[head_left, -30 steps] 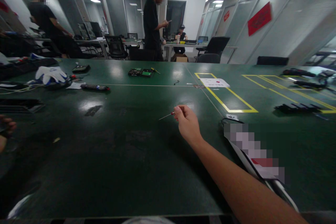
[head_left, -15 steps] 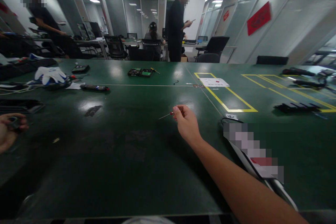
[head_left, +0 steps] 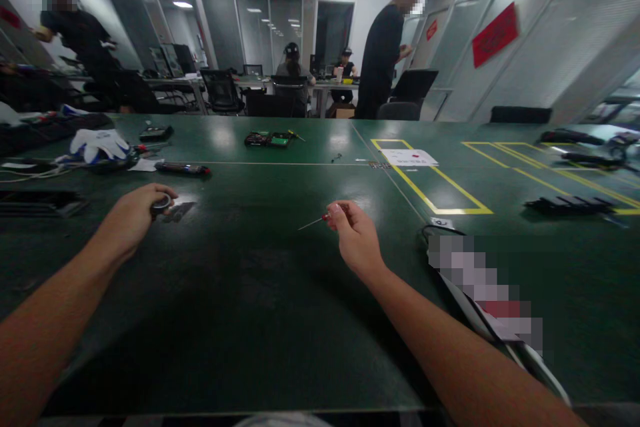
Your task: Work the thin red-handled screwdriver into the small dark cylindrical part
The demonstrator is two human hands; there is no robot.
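My right hand [head_left: 357, 237] is closed around a small screwdriver [head_left: 313, 223] above the green table. Its thin metal shaft points left and slightly down, and a bit of red shows at the fingertips. Over on the left, my left hand [head_left: 135, 217] grips a small dark round object [head_left: 161, 204] with a shiny rim; its kind I cannot make out. A wide gap separates the two hands. Behind the left hand is a dark patch [head_left: 179, 211] on the tabletop.
White gloves [head_left: 100, 145] and a dark pen-like tool [head_left: 183, 168] lie at the back left. An open kit case [head_left: 269, 139] sits at the far middle. To the right are a paper sheet [head_left: 410, 157], a black rack [head_left: 570, 204] and a pouch-like item [head_left: 457, 287]. People stand beyond the table.
My left hand has come in from the left edge toward the middle, carrying the round object. My right hand with the screwdriver has barely moved. The standing person behind has shifted right.
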